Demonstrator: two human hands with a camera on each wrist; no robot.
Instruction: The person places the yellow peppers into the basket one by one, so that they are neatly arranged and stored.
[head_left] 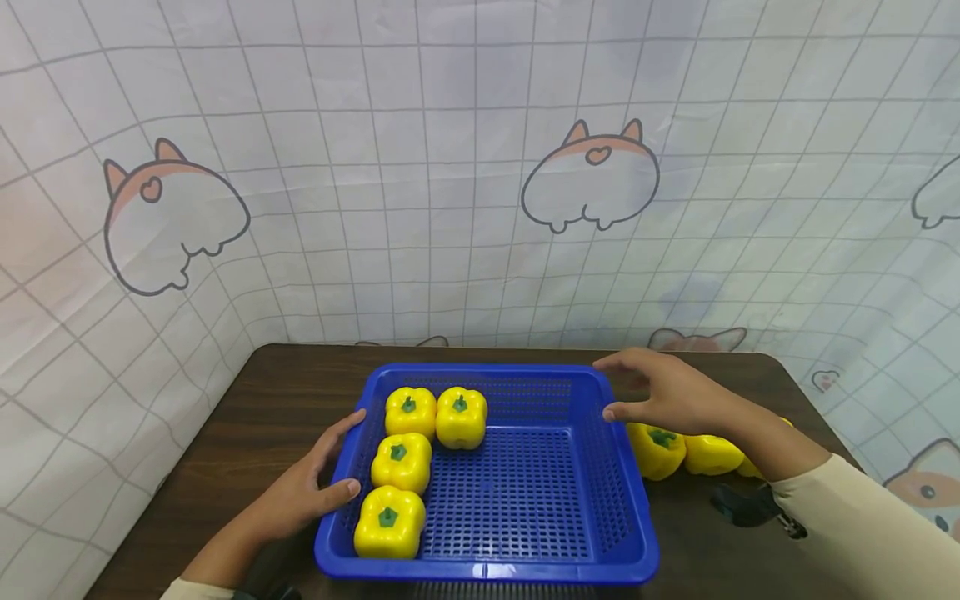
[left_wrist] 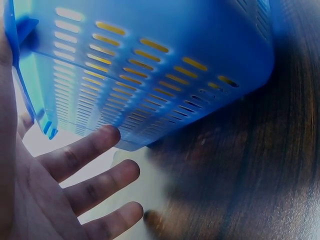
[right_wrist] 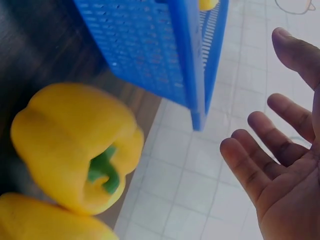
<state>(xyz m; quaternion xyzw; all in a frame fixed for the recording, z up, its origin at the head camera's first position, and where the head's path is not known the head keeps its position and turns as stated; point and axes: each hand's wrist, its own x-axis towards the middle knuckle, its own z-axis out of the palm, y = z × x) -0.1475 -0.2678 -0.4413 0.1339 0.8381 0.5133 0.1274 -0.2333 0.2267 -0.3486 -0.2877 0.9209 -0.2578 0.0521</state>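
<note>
A blue plastic basket (head_left: 487, 571) with slotted walls holds several yellow bell peppers (head_left: 402, 464) with green stems, lined along its left side and back left corner. At its left rim is my left hand (head_left: 307, 492), the thumb over the edge and the other fingers spread outside the wall. The left wrist view shows those fingers (left_wrist: 97, 187) fairly straight beside the slots. My right hand (head_left: 663, 392) hovers at the back right corner of the basket, thumb and fingers apart and holding nothing. In the right wrist view its palm (right_wrist: 295, 205) faces the basket's outer wall.
Outside the basket on the right, more yellow bell peppers (head_left: 656, 454) lie on the dark wooden table (head_left: 225, 467), partly behind my right forearm. A white grid-patterned curtain (head_left: 450, 250) with cartoon animals hangs behind the table.
</note>
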